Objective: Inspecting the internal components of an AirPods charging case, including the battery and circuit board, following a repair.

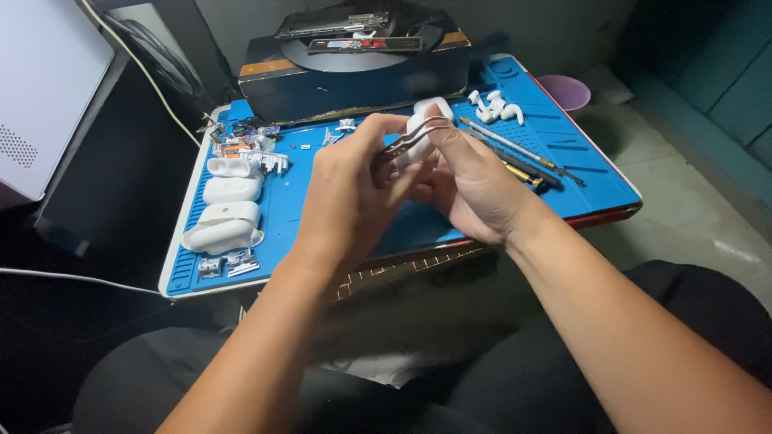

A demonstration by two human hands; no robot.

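Tweezers made of thin shiny metal (412,138) sit between both hands, above the middle of the flat blue rubber work mat (338,209). The right hand (474,189) pinches the tweezers near their tips and also cups a small white plastic earbud case (425,120) against its fingers. The left hand (350,189) curls around the back end of the tweezers from the other side. The tweezers lie slanted, low on the left and rising to the right, with the tips touching the white case. The case sits up and to the right of the left hand, so the right hand is nearer to it. Both hands are closed, and they touch each other. More white case shells (225,210) lie well apart at the mat's left edge.
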